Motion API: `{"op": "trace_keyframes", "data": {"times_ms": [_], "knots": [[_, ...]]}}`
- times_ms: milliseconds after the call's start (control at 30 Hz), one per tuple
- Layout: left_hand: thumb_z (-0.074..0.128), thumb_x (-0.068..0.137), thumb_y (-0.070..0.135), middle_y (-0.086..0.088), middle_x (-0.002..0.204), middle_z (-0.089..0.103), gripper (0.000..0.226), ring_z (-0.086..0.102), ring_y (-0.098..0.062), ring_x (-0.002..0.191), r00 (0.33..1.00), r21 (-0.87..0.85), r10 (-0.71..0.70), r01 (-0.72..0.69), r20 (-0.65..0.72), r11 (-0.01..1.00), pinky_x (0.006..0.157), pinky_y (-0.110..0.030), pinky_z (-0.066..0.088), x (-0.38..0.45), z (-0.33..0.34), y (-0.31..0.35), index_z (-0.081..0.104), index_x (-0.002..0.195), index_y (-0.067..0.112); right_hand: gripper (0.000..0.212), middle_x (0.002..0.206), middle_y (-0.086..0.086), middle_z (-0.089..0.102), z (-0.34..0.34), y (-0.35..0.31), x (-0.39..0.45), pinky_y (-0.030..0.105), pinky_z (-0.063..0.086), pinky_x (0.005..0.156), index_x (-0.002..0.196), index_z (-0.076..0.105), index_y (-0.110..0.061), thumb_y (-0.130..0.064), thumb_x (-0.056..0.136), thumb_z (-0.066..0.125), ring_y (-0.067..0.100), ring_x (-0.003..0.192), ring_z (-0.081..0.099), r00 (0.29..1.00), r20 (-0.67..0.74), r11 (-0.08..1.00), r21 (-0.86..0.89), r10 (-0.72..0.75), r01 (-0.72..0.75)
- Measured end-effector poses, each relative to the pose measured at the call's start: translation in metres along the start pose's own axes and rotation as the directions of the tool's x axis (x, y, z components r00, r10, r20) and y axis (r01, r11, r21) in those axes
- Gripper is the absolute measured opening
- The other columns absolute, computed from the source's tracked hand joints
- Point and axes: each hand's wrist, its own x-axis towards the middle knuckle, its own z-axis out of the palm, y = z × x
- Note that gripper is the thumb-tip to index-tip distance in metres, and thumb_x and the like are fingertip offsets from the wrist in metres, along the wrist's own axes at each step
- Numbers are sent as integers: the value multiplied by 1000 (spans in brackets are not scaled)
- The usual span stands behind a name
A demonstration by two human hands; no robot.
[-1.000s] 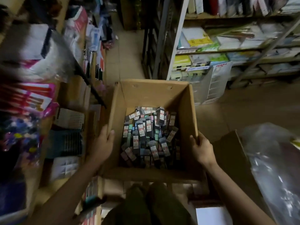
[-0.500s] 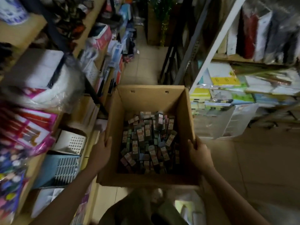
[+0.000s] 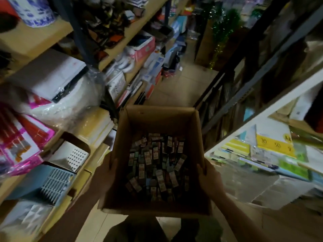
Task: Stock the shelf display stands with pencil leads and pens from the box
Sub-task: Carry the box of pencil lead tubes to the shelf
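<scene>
Floor aisle (image 3: 176, 88) open ahead btwn packed left shelves (image 3: 97, 123) & right shelving (image 3: 272, 109).

Matt brown cardboard box (image 3: 158, 119), glossy crinkled plastic wrap (image 3: 70, 103) over white goods, smooth wooden shelf (image 3: 35, 41), glazed ceramic jar (image 3: 33, 11)

Dim aisle light leaves the box (image 3: 157, 123) I carry murky, its near wall in deep shadow. Left of the box, plastic wrap (image 3: 70, 105) glares white; right of it, shelf goods (image 3: 272, 151) smear with motion blur. Uprights bow toward the edges.
</scene>
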Motion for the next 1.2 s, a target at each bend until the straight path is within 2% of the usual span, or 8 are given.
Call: {"op": "trace_keyframes", "data": {"times_ms": [100, 233, 367, 467, 600, 733, 867, 1200], "knots": [[36, 102, 38, -17, 128, 59, 45, 59, -36, 108, 987, -17, -159, 159, -4, 987, 85, -38, 45, -8, 25, 18, 38, 144, 20, 35, 83, 1, 64, -22, 10, 40, 15, 42, 46, 135, 50, -17, -30, 102, 45, 12, 63, 62, 996, 76, 996, -76, -44, 50], [38, 101, 36, -22, 127, 59, 44, 60, -36, 105, 949, -49, -271, 266, -163, 963, 79, -35, 43, -43, 71, 47, 43, 139, 13, 36, 107, 13, 67, -57, 17, 90, 35, 52, 80, 135, 49, -14, -31, 103, 42, 30, 93, 64, 963, 175, 953, -188, -205, 237], [42, 101, 30, -25, 127, 58, 46, 59, -38, 108, 877, -237, -385, 325, -288, 916, 86, -38, 44, -95, 113, 63, 42, 142, 10, 33, 104, 16, 65, -85, 8, 113, 37, 47, 80, 124, 54, -7, -30, 103, 43, 35, 97, 63, 898, 311, 895, -223, -311, 387], [42, 101, 36, -21, 126, 60, 45, 62, -34, 98, 774, -364, -545, 430, -323, 826, 78, -35, 43, -140, 138, 64, 39, 142, 17, 27, 78, 2, 60, -89, -1, 118, 26, 45, 61, 116, 57, -8, -29, 103, 45, 20, 72, 63, 812, 433, 837, -200, -391, 509], [43, 100, 34, -12, 115, 62, 38, 55, -20, 83, 653, -465, -638, 454, -407, 761, 72, -34, 41, -200, 164, 57, 43, 134, 17, 31, 78, -9, 60, -56, -10, 110, 13, 40, 46, 128, 54, -19, -32, 102, 44, 3, 62, 58, 725, 574, 771, -235, -381, 592], [43, 100, 34, -15, 114, 63, 38, 60, -28, 88, 495, -603, -777, 501, -389, 621, 74, -34, 42, -255, 179, 25, 44, 133, 15, 49, 130, -2, 59, 4, -26, 83, 32, 49, 94, 148, 37, -19, -36, 103, 41, 15, 116, 57, 601, 724, 679, -254, -339, 689], [41, 100, 37, -17, 120, 60, 39, 57, -25, 90, 354, -729, -869, 482, -346, 486, 73, -37, 44, -296, 191, -7, 42, 134, 18, 44, 119, 6, 65, 71, -44, 53, 24, 48, 75, 144, 43, -16, -34, 103, 43, 11, 88, 58, 435, 829, 540, -199, -353, 818], [41, 102, 33, -12, 119, 56, 43, 59, -19, 78, 13, -920, -981, 347, -191, 184, 66, -33, 49, -337, 209, -55, 32, 142, 19, 46, 125, 4, 60, 204, -94, -26, 42, 41, 102, 146, 39, -17, -34, 104, 39, 26, 124, 47, 153, 966, 280, -91, -206, 956]]}}
